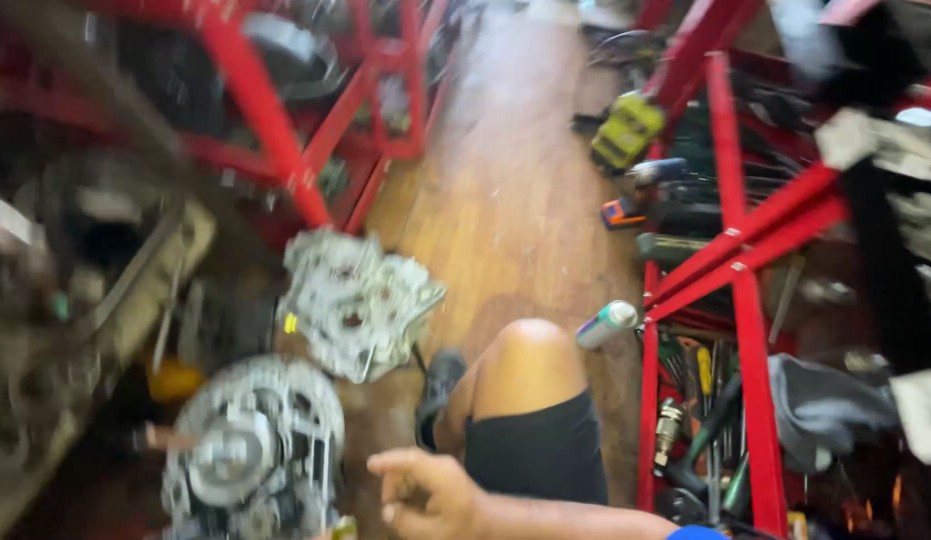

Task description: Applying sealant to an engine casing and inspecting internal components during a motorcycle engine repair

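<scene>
My right hand (426, 495) reaches in from the bottom edge, its forearm running off to the lower right. Its fingers are loosely curled and nothing shows in them. It hovers just right of a round grey engine part (251, 450) lying on the floor. A flat grey metal engine case (356, 300) lies a little farther off, up and to the left. My bare knee (526, 360), in black shorts, and a black shoe (441, 385) are right behind the hand. My left hand is out of the picture. The whole view is motion-blurred.
Red metal frames (261, 110) stand at the left and right (751, 330) of a wooden floor strip (506, 200). A white spray can (606, 323) lies by the right frame. Hand tools (706, 400) fill its lower shelf, with a grey cloth (821, 405) beside them. A yellow-green power tool (626, 130) sits farther back.
</scene>
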